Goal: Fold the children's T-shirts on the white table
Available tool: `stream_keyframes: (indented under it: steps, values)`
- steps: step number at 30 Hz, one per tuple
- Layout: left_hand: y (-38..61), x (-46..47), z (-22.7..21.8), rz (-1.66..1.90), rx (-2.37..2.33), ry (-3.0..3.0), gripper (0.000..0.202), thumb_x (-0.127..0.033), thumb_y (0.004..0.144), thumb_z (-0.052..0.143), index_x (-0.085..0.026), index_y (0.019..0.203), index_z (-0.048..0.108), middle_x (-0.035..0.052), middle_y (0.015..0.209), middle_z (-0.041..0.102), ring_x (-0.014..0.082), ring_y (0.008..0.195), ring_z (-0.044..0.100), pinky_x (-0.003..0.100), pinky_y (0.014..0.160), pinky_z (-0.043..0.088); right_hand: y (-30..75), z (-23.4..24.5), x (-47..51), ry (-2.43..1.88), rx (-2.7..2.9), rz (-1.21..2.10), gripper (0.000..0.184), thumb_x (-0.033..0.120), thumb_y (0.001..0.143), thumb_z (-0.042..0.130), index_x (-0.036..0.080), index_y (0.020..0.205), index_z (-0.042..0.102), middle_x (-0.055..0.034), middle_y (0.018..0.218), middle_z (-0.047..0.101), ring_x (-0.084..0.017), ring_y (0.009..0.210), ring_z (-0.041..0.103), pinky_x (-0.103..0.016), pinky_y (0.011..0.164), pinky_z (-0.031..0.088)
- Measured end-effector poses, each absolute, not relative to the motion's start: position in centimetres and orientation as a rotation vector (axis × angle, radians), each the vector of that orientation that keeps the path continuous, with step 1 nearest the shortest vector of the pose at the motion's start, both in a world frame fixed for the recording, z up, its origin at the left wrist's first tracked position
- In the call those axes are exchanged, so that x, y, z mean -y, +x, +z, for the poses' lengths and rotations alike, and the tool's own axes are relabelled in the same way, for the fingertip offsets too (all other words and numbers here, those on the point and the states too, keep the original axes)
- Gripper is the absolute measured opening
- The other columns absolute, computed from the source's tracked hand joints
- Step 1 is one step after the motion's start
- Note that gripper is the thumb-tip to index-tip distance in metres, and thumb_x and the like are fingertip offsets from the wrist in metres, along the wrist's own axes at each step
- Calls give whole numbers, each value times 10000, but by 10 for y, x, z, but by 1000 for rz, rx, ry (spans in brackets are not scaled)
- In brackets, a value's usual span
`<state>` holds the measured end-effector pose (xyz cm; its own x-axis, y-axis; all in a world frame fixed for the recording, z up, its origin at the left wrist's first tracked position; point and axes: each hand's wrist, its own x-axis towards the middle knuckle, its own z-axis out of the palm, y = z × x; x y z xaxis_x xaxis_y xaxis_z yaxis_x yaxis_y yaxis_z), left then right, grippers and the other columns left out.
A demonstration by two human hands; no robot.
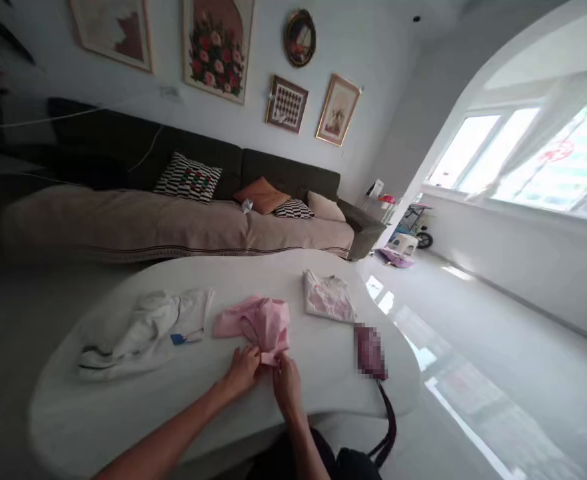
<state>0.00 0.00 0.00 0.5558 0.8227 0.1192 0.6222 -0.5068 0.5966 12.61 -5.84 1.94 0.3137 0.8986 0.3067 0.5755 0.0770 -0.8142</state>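
Note:
A crumpled pink garment (pixel 260 327) lies in the middle of a white oval table (pixel 123 413). My left hand (pixel 244 371) pinches its near edge from the left, fingers closed on the cloth. My right hand (pixel 286 381) grips the same near edge just to the right, fingers closed too. The two hands almost touch. A white garment (pixel 146 331) with a blue tag lies bunched to the left. A folded white and pink garment (pixel 327 298) rests to the right, farther back.
A pinkish blurred object (pixel 370 350) with a dark strap hanging over the table edge sits at my right. A dark sofa (pixel 173 200) with cushions stands behind the table. Glossy open floor (pixel 498 373) stretches right toward bright windows.

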Motion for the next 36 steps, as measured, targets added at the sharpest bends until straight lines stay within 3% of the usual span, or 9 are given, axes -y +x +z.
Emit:
stream_keyframes:
  steps: [4, 7, 12, 15, 18, 21, 27, 32, 36]
  values:
    - [-8, -6, 29, 778, -989, 2148, 251, -344, 794, 436, -177, 843, 617, 47, 830, 600, 181, 790, 546, 311, 749, 433, 148, 64, 50, -1551, 1388, 413, 98, 255, 708, 475, 179, 709, 538, 26, 576, 539, -119, 527, 471, -217, 526, 352]
    - [-14, -27, 79, 996, -1009, 2036, 367, -399, 864, 273, -158, 807, 545, 8, 697, 515, 142, 672, 495, 254, 639, 423, 170, 120, 47, -1509, 1356, 351, 211, 364, 762, 498, 192, 646, 463, 59, 561, 441, -98, 539, 401, -202, 509, 309]
    - [-16, -51, 204, 1460, -951, 1891, 223, -408, 801, 477, -186, 820, 480, -51, 692, 457, 94, 649, 439, 189, 606, 372, 196, 229, 49, -1385, 1376, 170, 348, 473, 774, 531, 189, 602, 427, 71, 547, 342, -85, 530, 314, -211, 491, 260]
    - [-17, -39, 266, 1310, -733, 1828, 259, -427, 747, 558, -178, 779, 496, -62, 646, 452, 72, 569, 417, 167, 527, 344, 207, 278, 53, -1390, 1358, 3, 381, 505, 788, 500, 186, 586, 448, 65, 524, 349, -89, 510, 324, -221, 487, 257]
    - [-15, -20, 298, 1032, -566, 1802, 287, -439, 725, 591, -166, 755, 509, -53, 637, 454, 64, 538, 416, 157, 482, 331, 210, 301, 57, -1397, 1367, -206, 304, 487, 757, 538, 187, 708, 528, 23, 639, 498, -132, 605, 450, -244, 562, 334]
    - [-11, -9, 305, 898, -453, 1782, 278, -411, 704, 625, -164, 783, 526, -52, 639, 452, 58, 529, 416, 152, 461, 334, 198, 303, 61, -1298, 1724, -141, 321, 430, 699, 610, 203, 918, 548, -24, 872, 574, -173, 792, 513, -274, 673, 385]
    - [-16, -19, 283, 706, -402, 1971, 264, -319, 657, 657, -168, 857, 575, -45, 668, 517, 84, 595, 474, 179, 530, 385, 181, 304, 71, -1336, 1995, 277, 216, 356, 717, 570, 159, 638, 531, 63, 548, 410, -91, 556, 391, -195, 488, 288]
    - [-15, -23, 246, 663, -637, 2264, 245, -378, 635, 615, -160, 746, 620, -20, 636, 584, 148, 629, 532, 225, 553, 404, 190, 337, 87, -1278, 1670, 2, 130, 269, 703, 583, 153, 647, 569, 59, 570, 452, -81, 557, 398, -187, 488, 293]
    - [-17, -38, 233, 999, -840, 2356, 228, -394, 636, 603, -175, 696, 615, 18, 727, 634, 190, 732, 570, 259, 643, 434, 206, 356, 101, -1363, 1577, -400, 57, 228, 675, 614, 173, 666, 604, 57, 553, 477, -88, 542, 404, -211, 516, 314]
